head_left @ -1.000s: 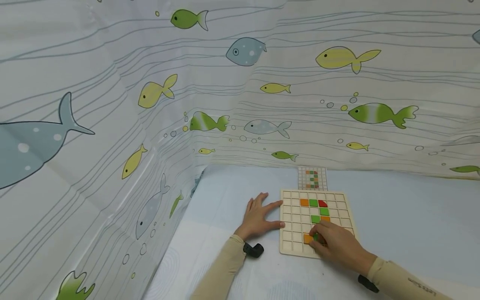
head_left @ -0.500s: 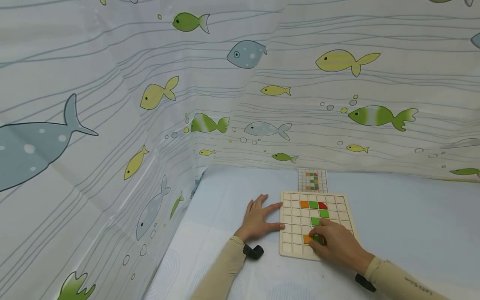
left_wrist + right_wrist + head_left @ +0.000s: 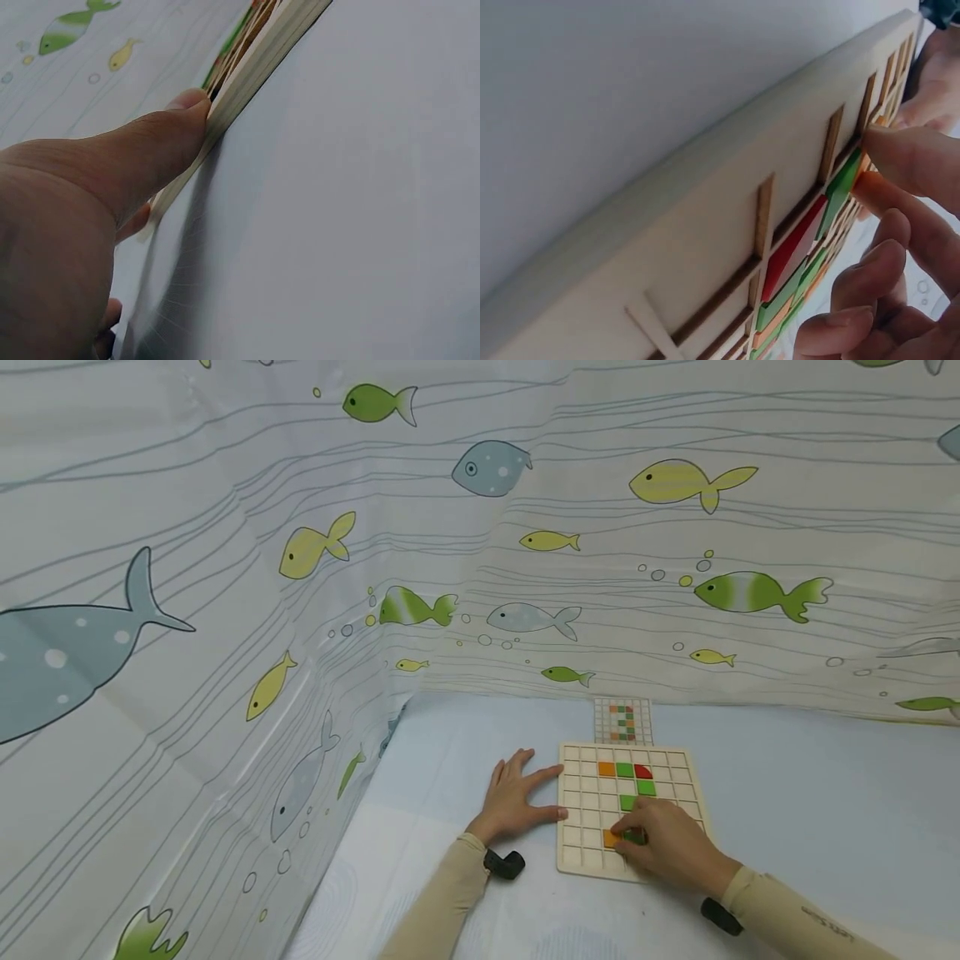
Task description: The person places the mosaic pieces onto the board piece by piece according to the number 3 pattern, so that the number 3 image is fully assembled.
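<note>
A square wooden grid board [image 3: 592, 852] lies on the table with coloured tiles in its cells. My left hand [image 3: 512, 802] rests at its left edge, fingers spread and thumb touching the side, as the left wrist view also shows. Over the lower middle, my right hand [image 3: 673, 843] has thumb and index finger pinching at an orange tile [image 3: 611, 838] in the lower row. Beside it lies a green tile [image 3: 840, 187], then a red tile [image 3: 793, 251], seen in the right wrist view. Higher up are another orange tile [image 3: 607, 769], green tiles [image 3: 625, 769] and a rounded red tile [image 3: 642, 772].
A printed pattern card [image 3: 602, 727] with a matching coloured grid stands just behind the board. The table [image 3: 795, 802] has a pale blue and white cover. A fish-printed curtain [image 3: 450, 527] encloses the back and left side.
My right fingertips have shifted slightly left, from the green tile to the orange one in the lower row. The left hand has stayed at the board's edge.
</note>
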